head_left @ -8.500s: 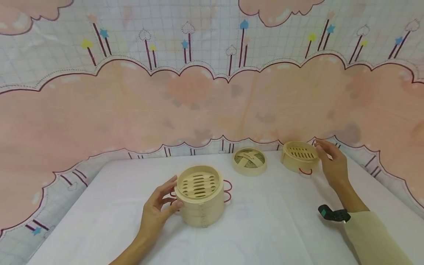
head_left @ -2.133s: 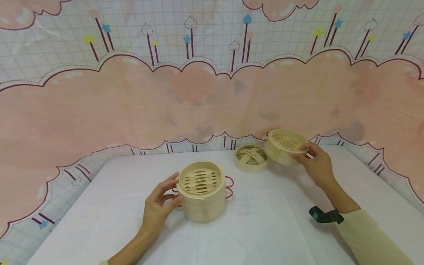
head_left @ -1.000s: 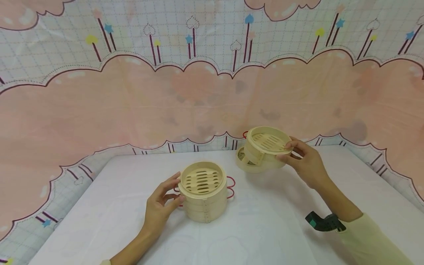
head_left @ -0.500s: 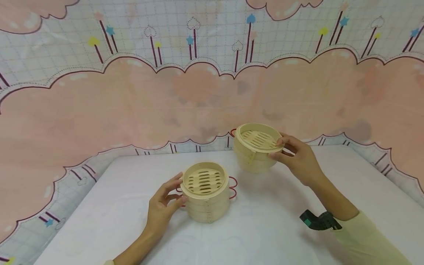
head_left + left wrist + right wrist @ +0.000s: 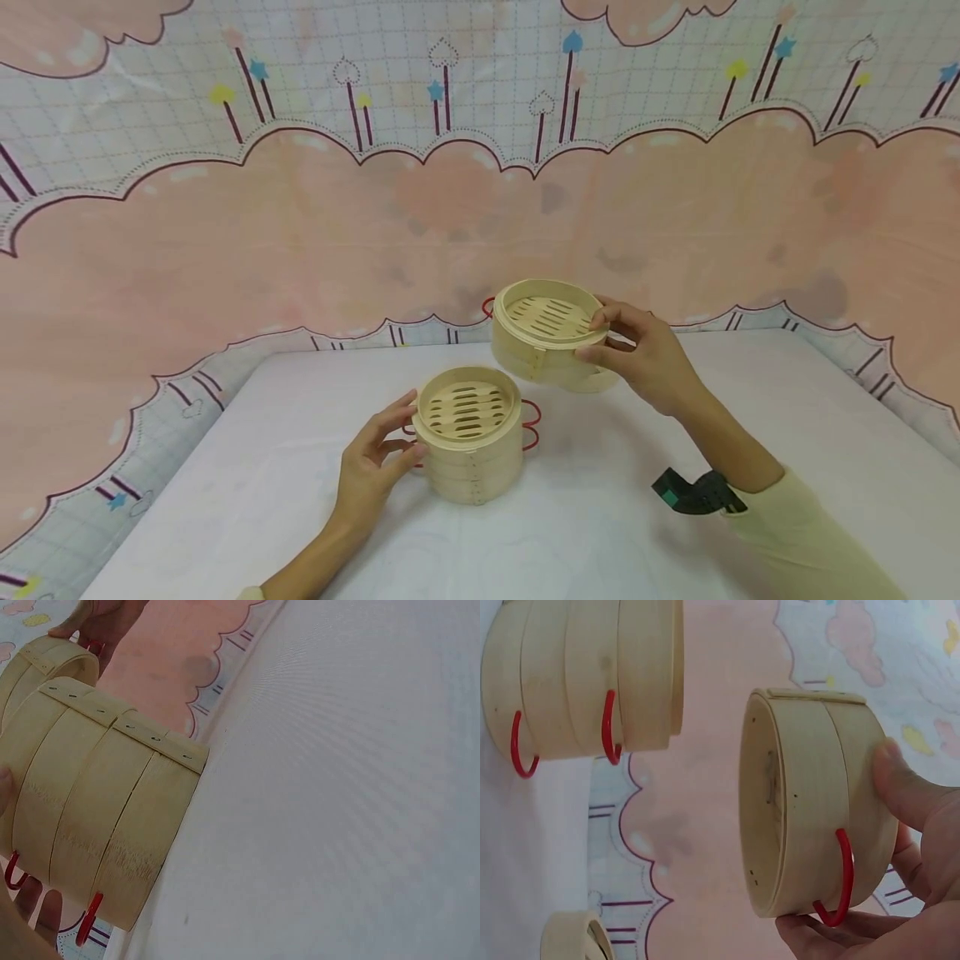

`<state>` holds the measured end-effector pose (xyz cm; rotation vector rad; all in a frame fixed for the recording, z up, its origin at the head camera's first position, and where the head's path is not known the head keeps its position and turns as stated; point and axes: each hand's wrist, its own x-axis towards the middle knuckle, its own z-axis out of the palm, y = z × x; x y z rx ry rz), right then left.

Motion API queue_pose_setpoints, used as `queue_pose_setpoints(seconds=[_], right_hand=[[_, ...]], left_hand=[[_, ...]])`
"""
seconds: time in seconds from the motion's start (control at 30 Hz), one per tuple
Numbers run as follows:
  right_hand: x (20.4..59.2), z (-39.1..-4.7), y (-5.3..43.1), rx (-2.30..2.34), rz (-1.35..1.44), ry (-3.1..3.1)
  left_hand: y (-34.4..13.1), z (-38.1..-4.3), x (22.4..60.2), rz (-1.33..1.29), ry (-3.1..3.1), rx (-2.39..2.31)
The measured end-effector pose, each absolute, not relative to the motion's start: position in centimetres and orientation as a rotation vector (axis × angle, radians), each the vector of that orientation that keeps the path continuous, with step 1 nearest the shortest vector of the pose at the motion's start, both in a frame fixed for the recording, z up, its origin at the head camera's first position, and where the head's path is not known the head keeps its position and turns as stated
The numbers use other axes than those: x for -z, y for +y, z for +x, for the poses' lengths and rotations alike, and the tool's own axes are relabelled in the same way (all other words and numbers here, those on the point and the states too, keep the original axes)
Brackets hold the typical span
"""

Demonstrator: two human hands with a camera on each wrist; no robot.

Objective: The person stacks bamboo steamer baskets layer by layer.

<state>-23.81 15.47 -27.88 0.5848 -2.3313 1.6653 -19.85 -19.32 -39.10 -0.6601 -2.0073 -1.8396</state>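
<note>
The right hand (image 5: 645, 358) grips a single steamer tier (image 5: 547, 333) by its rim, in the air, above and right of the stack (image 5: 468, 433). The left hand (image 5: 371, 462) rests against the left side of the stack with curved fingers, probably holding it loosely. The stack stands on the white table (image 5: 300, 467). A lid (image 5: 570, 937) lies behind the stack.

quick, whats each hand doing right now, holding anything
Left hand: fingers curled against the side of the stacked steamer on the table, gripping it.
Right hand: holds a single steamer tier in the air by its rim.
</note>
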Motion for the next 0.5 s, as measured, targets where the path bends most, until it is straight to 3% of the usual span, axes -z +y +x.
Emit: queue_pose_setpoints(seconds=[0.5], right_hand=[[27.9,-23.3,12.3,-1.763,0.802,-2.313]], left_hand=[[-19.9,-19.9,39.3,-0.723,-1.996,1.811]])
